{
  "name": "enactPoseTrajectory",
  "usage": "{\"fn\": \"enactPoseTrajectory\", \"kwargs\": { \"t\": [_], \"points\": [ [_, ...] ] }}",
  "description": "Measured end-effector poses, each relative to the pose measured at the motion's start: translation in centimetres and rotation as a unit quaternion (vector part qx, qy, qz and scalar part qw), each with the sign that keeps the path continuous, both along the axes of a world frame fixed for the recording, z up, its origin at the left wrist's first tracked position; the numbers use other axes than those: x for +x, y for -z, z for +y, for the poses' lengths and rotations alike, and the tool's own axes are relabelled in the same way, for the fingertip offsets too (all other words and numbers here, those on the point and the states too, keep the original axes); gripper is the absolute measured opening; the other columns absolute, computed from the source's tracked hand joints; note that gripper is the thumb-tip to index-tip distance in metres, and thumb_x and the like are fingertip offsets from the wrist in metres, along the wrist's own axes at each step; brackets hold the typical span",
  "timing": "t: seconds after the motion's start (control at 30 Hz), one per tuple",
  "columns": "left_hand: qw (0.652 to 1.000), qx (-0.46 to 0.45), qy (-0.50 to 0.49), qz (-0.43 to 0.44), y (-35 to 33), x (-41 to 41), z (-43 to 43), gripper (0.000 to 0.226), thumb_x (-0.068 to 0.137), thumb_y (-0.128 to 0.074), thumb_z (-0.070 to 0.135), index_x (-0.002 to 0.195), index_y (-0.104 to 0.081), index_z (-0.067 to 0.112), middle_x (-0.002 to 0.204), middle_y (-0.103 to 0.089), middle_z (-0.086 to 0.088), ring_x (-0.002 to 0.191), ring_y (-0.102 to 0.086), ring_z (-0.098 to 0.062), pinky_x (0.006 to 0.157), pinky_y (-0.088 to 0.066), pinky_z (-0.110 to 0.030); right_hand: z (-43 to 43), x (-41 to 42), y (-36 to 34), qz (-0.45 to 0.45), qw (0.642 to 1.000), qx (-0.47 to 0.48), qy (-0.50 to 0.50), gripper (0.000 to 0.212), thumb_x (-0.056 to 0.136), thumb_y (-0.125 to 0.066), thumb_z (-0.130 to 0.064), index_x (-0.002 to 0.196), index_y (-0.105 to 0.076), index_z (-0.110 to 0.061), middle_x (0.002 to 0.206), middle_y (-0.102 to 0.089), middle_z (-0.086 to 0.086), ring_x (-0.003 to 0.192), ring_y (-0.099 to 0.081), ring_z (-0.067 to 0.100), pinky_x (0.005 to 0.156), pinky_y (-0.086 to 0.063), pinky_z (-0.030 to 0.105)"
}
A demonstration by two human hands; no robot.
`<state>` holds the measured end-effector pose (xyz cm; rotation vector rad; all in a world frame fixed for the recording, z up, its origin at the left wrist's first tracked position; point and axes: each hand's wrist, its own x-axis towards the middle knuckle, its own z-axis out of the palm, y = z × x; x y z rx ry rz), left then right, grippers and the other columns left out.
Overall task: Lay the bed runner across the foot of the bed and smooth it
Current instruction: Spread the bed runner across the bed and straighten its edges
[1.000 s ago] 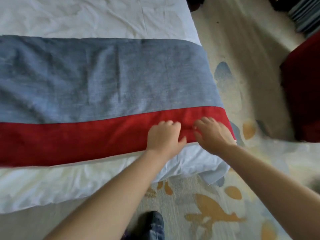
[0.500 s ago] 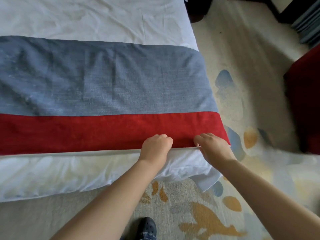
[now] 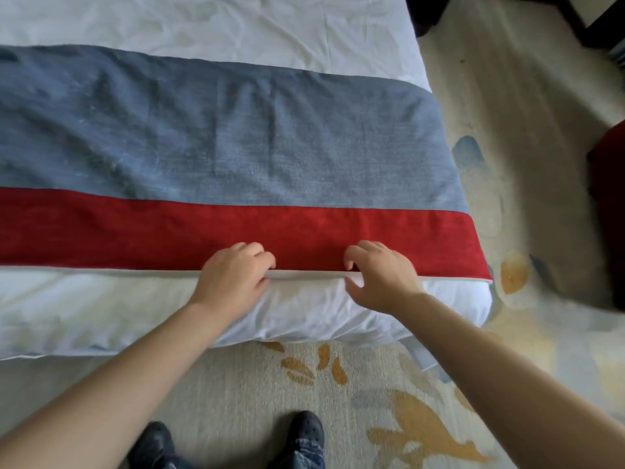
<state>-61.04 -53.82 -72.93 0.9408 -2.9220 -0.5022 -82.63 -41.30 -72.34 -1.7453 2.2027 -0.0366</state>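
Observation:
The bed runner (image 3: 236, 147), grey-blue with a red band along its near side, lies flat across the white bed (image 3: 203, 22). Its right end reaches the bed's right edge. My left hand (image 3: 233, 277) pinches the runner's near hem, fingers curled over the red band and thumb under the white edge. My right hand (image 3: 380, 274) grips the same hem a hand's width to the right. Between the two hands the hem is lifted slightly off the white duvet (image 3: 101, 309). A few soft creases show in the grey-blue part.
A patterned beige carpet (image 3: 372, 401) covers the floor in front of and to the right of the bed. My dark shoes (image 3: 304, 431) stand close to the bed's foot. A dark red seat (image 3: 608, 204) sits at the right edge. Dark furniture is at the top right.
The near hem has been drawn toward me, so the red band now lies straight. Both hands shifted from resting on the red band to gripping its edge, and they are farther apart.

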Motion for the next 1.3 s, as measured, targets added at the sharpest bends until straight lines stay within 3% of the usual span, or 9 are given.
{"fn": "enactPoseTrajectory", "kwargs": {
  "t": [0.17, 0.3, 0.43, 0.67, 0.87, 1.03, 1.13, 1.2, 1.3],
  "points": [
    [0.998, -0.005, -0.062, -0.025, -0.6, 7.8, -4.3, 0.010, 0.076, -0.072, 0.015, 0.086, -0.071, 0.014, 0.081, -0.066, 0.000, 0.077, -0.061, -0.024, 0.059, -0.049, -0.036, -6.6, 9.9, 1.0, -0.055, 0.998, -0.013, -0.039, 0.022, 0.087, -0.062, -0.038, 0.104, -0.057, -0.024, 0.097, -0.059, -0.006, 0.093, -0.055, 0.016, 0.062, -0.040, 0.028],
    [0.994, 0.034, -0.108, -0.006, -0.5, 11.5, -5.4, 0.007, 0.077, -0.068, 0.008, 0.080, -0.071, 0.013, 0.081, -0.066, -0.003, 0.080, -0.061, -0.028, 0.065, -0.050, -0.039, -8.3, 13.8, 1.6, -0.037, 0.999, 0.013, -0.026, 0.008, 0.086, -0.064, -0.021, 0.092, -0.059, -0.019, 0.092, -0.060, -0.003, 0.088, -0.057, 0.020, 0.060, -0.045, 0.030],
    [0.996, 0.056, -0.069, -0.010, -0.2, 12.6, -4.9, 0.015, 0.083, -0.059, 0.009, 0.089, -0.071, 0.018, 0.090, -0.064, 0.000, 0.089, -0.058, -0.023, 0.069, -0.049, -0.036, -7.2, 14.2, 1.6, -0.003, 0.999, 0.041, 0.009, 0.009, 0.083, -0.064, -0.015, 0.087, -0.061, -0.023, 0.089, -0.057, -0.008, 0.087, -0.056, 0.015, 0.060, -0.049, 0.032],
    [0.998, -0.008, -0.051, -0.020, -0.4, 18.4, -8.8, 0.029, 0.078, -0.059, -0.002, 0.097, -0.069, 0.017, 0.092, -0.064, 0.001, 0.087, -0.056, -0.023, 0.070, -0.049, -0.037, -11.6, 19.9, 0.0, -0.014, 0.998, 0.034, -0.059, 0.016, 0.085, -0.059, -0.040, 0.097, -0.056, -0.028, 0.091, -0.055, -0.011, 0.089, -0.056, 0.013, 0.058, -0.041, 0.026],
    [0.988, -0.048, -0.137, -0.049, -0.1, 26.7, -14.9, 0.025, 0.078, -0.058, -0.003, 0.093, -0.070, 0.013, 0.089, -0.065, -0.004, 0.085, -0.058, -0.028, 0.067, -0.048, -0.039, -18.7, 29.9, 0.6, -0.039, 0.995, -0.027, -0.083, 0.023, 0.088, -0.061, -0.029, 0.110, -0.058, -0.023, 0.105, -0.059, -0.004, 0.099, -0.056, 0.019, 0.067, -0.050, 0.032],
    [0.989, -0.013, -0.137, -0.049, 0.2, 28.5, -15.3, 0.019, 0.075, -0.061, -0.002, 0.084, -0.070, 0.012, 0.082, -0.066, -0.003, 0.079, -0.060, -0.026, 0.066, -0.049, -0.038, -20.4, 32.6, 1.7, -0.028, 0.999, 0.005, -0.021, 0.014, 0.087, -0.058, -0.011, 0.099, -0.063, -0.016, 0.100, -0.063, 0.001, 0.093, -0.059, 0.023, 0.067, -0.050, 0.034],
    [0.991, 0.013, -0.126, -0.042, 0.5, 29.2, -14.7, 0.016, 0.075, -0.062, -0.002, 0.082, -0.069, 0.011, 0.081, -0.066, -0.004, 0.077, -0.059, -0.025, 0.067, -0.049, -0.038, -19.2, 33.0, 1.9, -0.013, 0.998, 0.009, -0.054, 0.019, 0.083, -0.057, -0.005, 0.097, -0.062, -0.017, 0.097, -0.062, -0.002, 0.092, -0.057, 0.020, 0.064, -0.050, 0.035],
    [0.995, 0.004, -0.094, -0.043, 0.4, 29.8, -14.6, 0.014, 0.074, -0.062, -0.002, 0.080, -0.067, 0.010, 0.077, -0.064, -0.004, 0.074, -0.058, -0.025, 0.065, -0.049, -0.039, -19.0, 32.9, 1.8, -0.012, 0.997, 0.009, -0.074, 0.017, 0.083, -0.057, -0.008, 0.095, -0.060, -0.019, 0.093, -0.060, -0.004, 0.092, -0.057, 0.019, 0.060, -0.048, 0.033],
    [0.997, -0.044, -0.049, -0.038, 0.0, 31.1, -15.3, 0.013, 0.071, -0.065, -0.002, 0.076, -0.065, 0.011, 0.074, -0.061, -0.003, 0.069, -0.055, -0.024, 0.060, -0.047, -0.039, -19.8, 33.2, 1.1, -0.028, 0.996, 0.008, -0.085, 0.013, 0.083, -0.061, -0.029, 0.094, -0.056, -0.024, 0.086, -0.054, -0.010, 0.086, -0.056, 0.016, 0.057, -0.037, 0.027]
  ]
}}
